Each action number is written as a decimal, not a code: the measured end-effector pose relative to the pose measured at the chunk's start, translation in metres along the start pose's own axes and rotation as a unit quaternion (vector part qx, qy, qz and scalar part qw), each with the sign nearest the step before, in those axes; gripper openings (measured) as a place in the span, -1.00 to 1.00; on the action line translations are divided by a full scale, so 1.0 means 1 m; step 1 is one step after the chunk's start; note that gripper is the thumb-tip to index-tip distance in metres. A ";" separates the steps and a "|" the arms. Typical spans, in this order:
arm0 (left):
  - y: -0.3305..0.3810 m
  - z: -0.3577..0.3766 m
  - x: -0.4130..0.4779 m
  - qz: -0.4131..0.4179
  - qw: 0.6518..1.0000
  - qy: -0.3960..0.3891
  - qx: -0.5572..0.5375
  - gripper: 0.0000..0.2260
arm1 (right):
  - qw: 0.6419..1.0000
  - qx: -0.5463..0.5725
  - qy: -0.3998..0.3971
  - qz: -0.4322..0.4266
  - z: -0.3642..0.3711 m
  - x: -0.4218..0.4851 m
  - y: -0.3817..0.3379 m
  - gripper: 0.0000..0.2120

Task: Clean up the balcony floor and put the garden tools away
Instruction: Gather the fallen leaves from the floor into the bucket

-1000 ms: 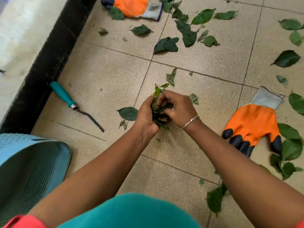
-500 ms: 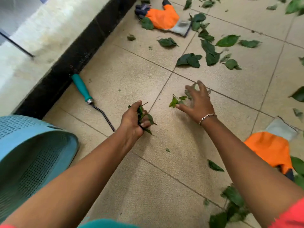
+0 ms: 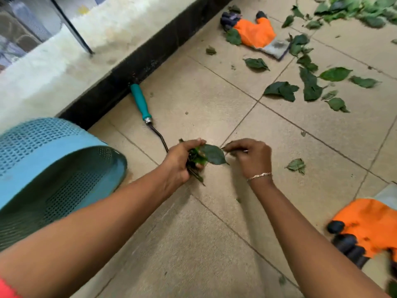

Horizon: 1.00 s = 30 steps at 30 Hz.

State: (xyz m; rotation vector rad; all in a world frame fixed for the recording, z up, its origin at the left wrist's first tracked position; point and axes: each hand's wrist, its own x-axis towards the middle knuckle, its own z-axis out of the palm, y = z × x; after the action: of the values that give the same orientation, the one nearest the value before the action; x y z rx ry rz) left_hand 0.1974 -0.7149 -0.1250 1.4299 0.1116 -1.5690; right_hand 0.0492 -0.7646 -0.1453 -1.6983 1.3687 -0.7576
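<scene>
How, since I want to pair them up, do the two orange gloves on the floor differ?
The far glove shows whole; the near glove is cut off by the picture's right edge. The far glove's dark fingertips point away from the person, the near glove's toward them. A leaf overlaps the far glove; none shows on the near glove's orange part. Both are orange with dark fingertips and grey cuffs, lying on the tiled floor.

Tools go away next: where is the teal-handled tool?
Head view, left of centre: the teal-handled tool lies on the floor, handle at the black wall base, shaft reaching the left hand, right of the blue basket.
</scene>
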 end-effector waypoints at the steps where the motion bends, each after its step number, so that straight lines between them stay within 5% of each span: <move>1: -0.002 -0.001 -0.001 0.001 1.000 -0.011 -0.001 -0.83 | 0.999 0.037 -0.026 0.004 0.009 -0.007 -0.014 -0.79; 10: -0.012 -0.012 -0.009 -0.027 0.998 -0.064 0.003 -0.68 | 0.987 -0.108 -0.073 -0.099 0.040 -0.030 -0.039 -0.81; 15: -0.018 -0.010 -0.009 -0.019 0.999 -0.026 -0.003 -0.75 | 0.966 -0.234 -0.092 -0.063 0.037 -0.026 -0.039 -0.91; 19: -0.018 -0.019 -0.004 -0.015 0.999 0.027 -0.023 -0.76 | 0.969 -0.141 -0.199 -0.038 0.032 -0.019 -0.043 -0.93; 23: -0.004 -0.040 0.004 0.003 0.995 0.089 -0.050 -0.74 | 0.973 -0.142 -0.170 -0.059 0.030 -0.016 -0.026 -0.69; 26: 0.004 -0.049 0.006 0.004 0.993 0.087 -0.084 -0.70 | 0.915 -0.298 -0.252 -0.102 0.048 -0.028 -0.009 -0.35; 28: 0.005 -0.048 0.005 0.000 0.992 0.080 -0.094 -0.67 | 0.893 -0.345 -0.213 -0.198 0.061 -0.044 0.004 -0.40; 30: 0.005 -0.048 0.005 -0.002 0.992 0.076 -0.098 -0.65 | 0.914 -0.297 -0.138 -0.238 0.063 -0.054 0.018 -0.55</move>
State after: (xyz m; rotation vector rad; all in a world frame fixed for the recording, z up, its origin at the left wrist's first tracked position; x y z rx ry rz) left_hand 0.2359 -0.6906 -0.1410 1.3918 0.3493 -1.4103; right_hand 0.0811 -0.6993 -0.1903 -2.5696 1.0460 -0.3319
